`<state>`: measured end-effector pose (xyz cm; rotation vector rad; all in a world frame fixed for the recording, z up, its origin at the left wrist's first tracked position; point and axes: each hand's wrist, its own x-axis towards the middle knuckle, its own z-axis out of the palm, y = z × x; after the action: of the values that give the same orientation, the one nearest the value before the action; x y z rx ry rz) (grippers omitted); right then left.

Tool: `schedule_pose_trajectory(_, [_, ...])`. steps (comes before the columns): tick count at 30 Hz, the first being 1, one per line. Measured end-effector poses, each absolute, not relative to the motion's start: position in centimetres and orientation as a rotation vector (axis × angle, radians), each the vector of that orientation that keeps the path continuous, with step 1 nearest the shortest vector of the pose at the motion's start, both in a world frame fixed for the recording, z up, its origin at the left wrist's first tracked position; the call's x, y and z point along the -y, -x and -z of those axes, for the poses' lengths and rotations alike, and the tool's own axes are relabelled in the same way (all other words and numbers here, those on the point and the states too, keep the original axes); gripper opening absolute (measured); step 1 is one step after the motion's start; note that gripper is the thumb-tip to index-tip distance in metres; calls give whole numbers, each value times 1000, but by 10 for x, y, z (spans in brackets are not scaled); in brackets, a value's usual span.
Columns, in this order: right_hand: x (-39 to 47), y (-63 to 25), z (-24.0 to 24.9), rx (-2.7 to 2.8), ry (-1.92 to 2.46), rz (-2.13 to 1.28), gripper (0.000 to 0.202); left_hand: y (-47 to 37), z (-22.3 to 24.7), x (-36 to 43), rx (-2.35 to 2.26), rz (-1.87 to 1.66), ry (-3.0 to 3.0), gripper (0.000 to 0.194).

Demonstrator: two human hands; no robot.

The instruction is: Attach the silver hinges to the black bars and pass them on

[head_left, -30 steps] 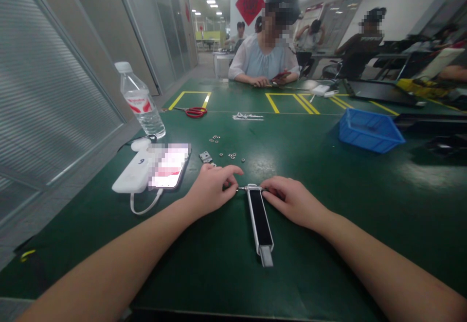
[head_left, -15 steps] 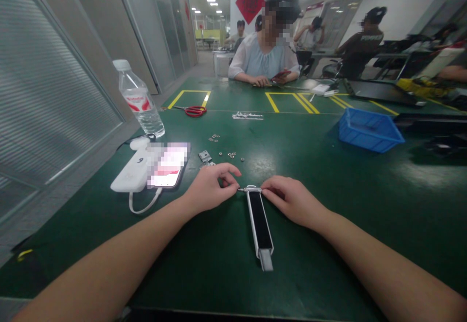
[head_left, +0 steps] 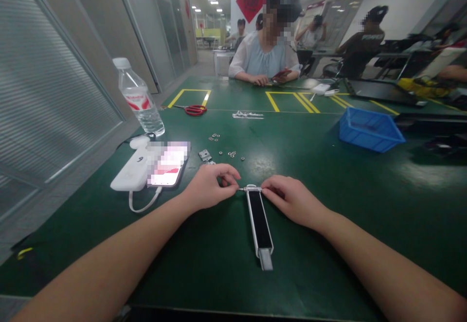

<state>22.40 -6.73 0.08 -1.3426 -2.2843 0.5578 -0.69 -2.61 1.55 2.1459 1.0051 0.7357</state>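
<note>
In the head view, taking the clock face flat on the green table (head_left: 306,263) with the long narrow device (head_left: 261,220) at its centre and 12 pointing away from the person, little differs from the frame a second earlier. The right fingertips now sit close against the device's far end, where a short dark gap showed before. The left index finger stays raised, and the loose parts lie as they did.

The device lies on the table between the hands, its black face up in a white frame, its length running from just before 12 to nearly 6, where a grey tab (head_left: 266,259) sticks out. A pale crossbar (head_left: 254,189) spans its far end, and a thin metal rod (head_left: 242,189) reaches from it toward 9.

The left hand (head_left: 214,186), at 10, pinches the rod's outer end between the thumb and a curled finger. The right hand (head_left: 292,199), at 2, has thumb and forefinger closed on the crossbar's right end. The hands are apart, with the device's far end between them.

A metal bracket (head_left: 205,155) lies beyond the left hand, between 10 and 11, with small nuts (head_left: 234,153) toward 11. Farther off are a phone (head_left: 171,166) at 10 and a blue bin (head_left: 372,132) at 2.
</note>
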Motion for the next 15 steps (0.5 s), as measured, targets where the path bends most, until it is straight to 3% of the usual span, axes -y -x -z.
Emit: schedule_pose_trajectory(15, [67, -223, -1, 2286, 1315, -532, 16, 10, -12, 25, -983, -628, -2370, 16])
